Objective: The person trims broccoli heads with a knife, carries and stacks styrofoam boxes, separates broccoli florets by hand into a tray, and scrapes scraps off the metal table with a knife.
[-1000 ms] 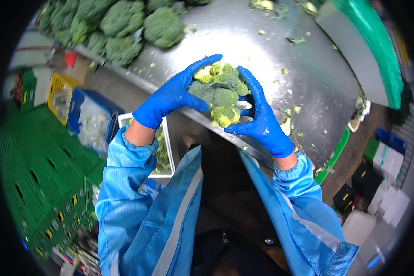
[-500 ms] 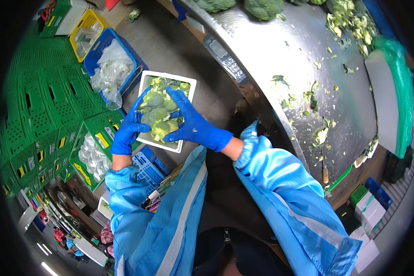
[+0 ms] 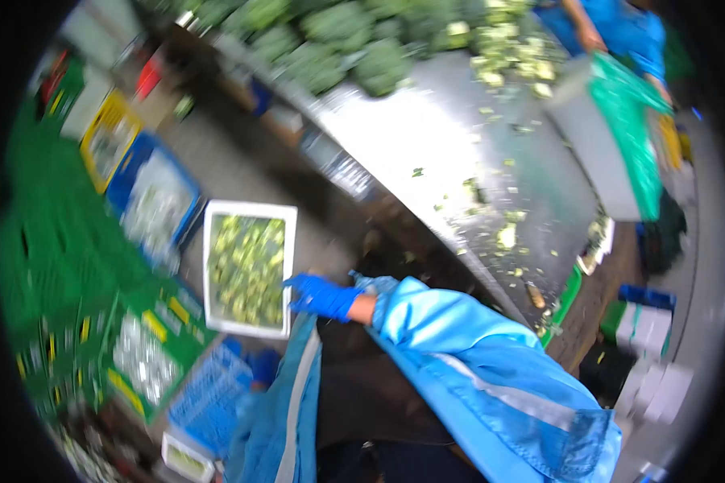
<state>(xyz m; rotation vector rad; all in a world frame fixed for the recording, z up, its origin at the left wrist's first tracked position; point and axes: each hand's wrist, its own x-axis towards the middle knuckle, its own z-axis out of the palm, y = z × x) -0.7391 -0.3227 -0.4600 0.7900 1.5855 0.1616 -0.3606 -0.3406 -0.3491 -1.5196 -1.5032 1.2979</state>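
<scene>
A white box [image 3: 291,233] full of cut broccoli florets [image 3: 248,270] sits left of centre. My right hand [image 3: 322,297], in a blue glove, is at the box's right rim with its fingers apart; whether it touches the rim I cannot tell. My left hand [image 3: 263,366], also gloved in blue, is low beside the jacket, just below the box. Blur and shadow hide its fingers. Near it lies a blue plastic crate [image 3: 212,394].
A metal table [image 3: 395,129] at right bears broccoli heads [image 3: 330,32], florets [image 3: 511,48], scraps and a wooden handle [image 3: 535,295]. Green crates [image 3: 64,266] and a blue crate [image 3: 193,189] holding clear plastic stand left. A co-worker's hand [image 3: 592,39] is near a green bag [image 3: 628,121].
Both hands have come off the broccoli in the box. My left hand has dropped down toward my body; my right is now at the box's right side. The view has shifted, and a co-worker shows.
</scene>
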